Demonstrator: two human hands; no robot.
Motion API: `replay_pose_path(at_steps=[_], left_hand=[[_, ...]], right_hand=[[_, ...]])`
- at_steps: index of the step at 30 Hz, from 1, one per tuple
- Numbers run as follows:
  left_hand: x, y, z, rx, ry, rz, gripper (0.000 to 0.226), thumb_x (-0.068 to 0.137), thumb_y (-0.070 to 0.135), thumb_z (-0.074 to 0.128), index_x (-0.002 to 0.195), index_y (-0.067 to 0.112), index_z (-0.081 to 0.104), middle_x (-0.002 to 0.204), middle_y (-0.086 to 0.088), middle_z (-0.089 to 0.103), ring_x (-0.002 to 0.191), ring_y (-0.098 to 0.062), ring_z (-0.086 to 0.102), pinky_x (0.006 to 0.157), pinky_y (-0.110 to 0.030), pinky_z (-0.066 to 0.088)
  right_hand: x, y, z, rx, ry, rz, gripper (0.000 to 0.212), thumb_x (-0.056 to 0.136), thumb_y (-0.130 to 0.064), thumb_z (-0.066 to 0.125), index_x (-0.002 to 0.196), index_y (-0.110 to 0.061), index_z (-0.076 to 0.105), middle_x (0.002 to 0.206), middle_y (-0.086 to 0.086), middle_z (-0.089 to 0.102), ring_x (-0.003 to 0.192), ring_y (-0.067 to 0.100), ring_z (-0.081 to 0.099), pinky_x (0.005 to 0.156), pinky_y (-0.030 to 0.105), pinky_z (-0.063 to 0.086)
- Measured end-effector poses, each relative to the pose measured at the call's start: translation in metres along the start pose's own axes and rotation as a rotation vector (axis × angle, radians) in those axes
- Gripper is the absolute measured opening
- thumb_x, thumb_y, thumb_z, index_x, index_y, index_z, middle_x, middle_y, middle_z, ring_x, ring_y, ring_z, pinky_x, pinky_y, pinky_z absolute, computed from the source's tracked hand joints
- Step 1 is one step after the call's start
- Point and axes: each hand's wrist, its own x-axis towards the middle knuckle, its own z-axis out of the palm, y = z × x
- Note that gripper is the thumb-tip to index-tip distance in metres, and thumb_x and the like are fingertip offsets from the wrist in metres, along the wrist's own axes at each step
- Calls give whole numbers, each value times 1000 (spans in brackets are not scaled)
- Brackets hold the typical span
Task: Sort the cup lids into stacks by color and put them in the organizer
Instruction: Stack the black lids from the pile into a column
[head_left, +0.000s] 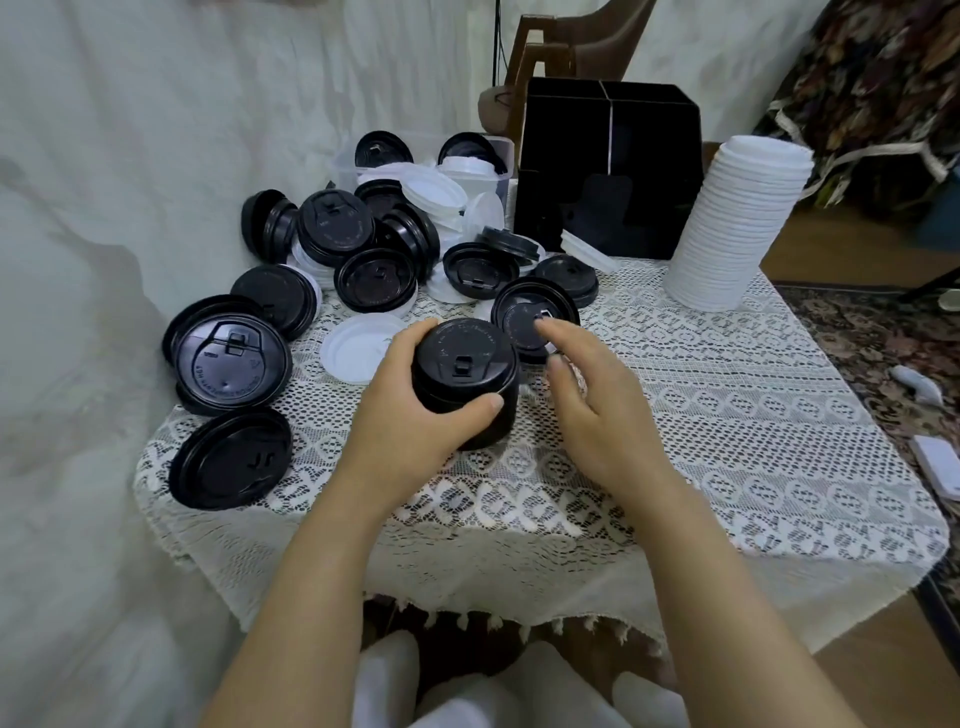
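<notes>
- We judge the step in hand to be adding one more lid to the black stack (467, 374). It stands upright on the worktop (727, 415), in front of the organizer (608, 171) and well short of it.
- Our left hand (415, 415) has its grip clamped round that stack, thumb on the near side and fingers on the far side.
- Our right hand (582, 415) has its grip apart, fingers loose and holding nothing. It reaches toward a single black lid (524, 317), which lies in front of the organizer, slightly nearer to it than the stack.
- A fingertip seems to hover over that lid's rim (we cannot tell whether it touches).
- To do this well, we should pinch the lid by its rim and turn it to face the same way as the stack's top lid. We then lower it squarely so it nests, with the left hand steadying the stack.
- The white stack (737, 223) stands just right of the organizer, and the mixed pile (363, 234) lies to the organizer's left, so plenty of sorting remains.
</notes>
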Motion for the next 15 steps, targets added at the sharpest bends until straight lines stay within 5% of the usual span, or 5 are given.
replay_pose_path(at_steps=[3,5,10,15], left_hand=[[0,1,0,18,-13,0,63,75,21,79,120,41,41,108,27,54,99,18,51,79,-3,42],[1,1,3,28,-24,6,64,76,20,79,120,42,38,107,28,52,97,20,49,77,1,40],[0,2,6,23,-48,10,63,77,21,78,120,42,37,111,26,51,104,14,49,79,-1,39],[0,2,9,11,-59,9,65,77,22,78,126,39,38,115,24,51,106,12,48,79,1,39]], right_hand=[[4,15,0,-421,-153,27,51,103,-21,38,153,-24,26,159,-10,24,149,11,8,121,34,-1],[4,18,2,-573,-164,50,52,102,-25,38,153,-26,25,157,-9,30,148,15,12,120,43,-4],[6,19,4,-697,56,111,45,97,-37,52,141,-25,49,134,-3,57,128,27,43,117,51,6],[7,33,3,-707,264,109,19,89,-25,67,103,-16,76,100,6,70,98,36,57,108,55,29]])
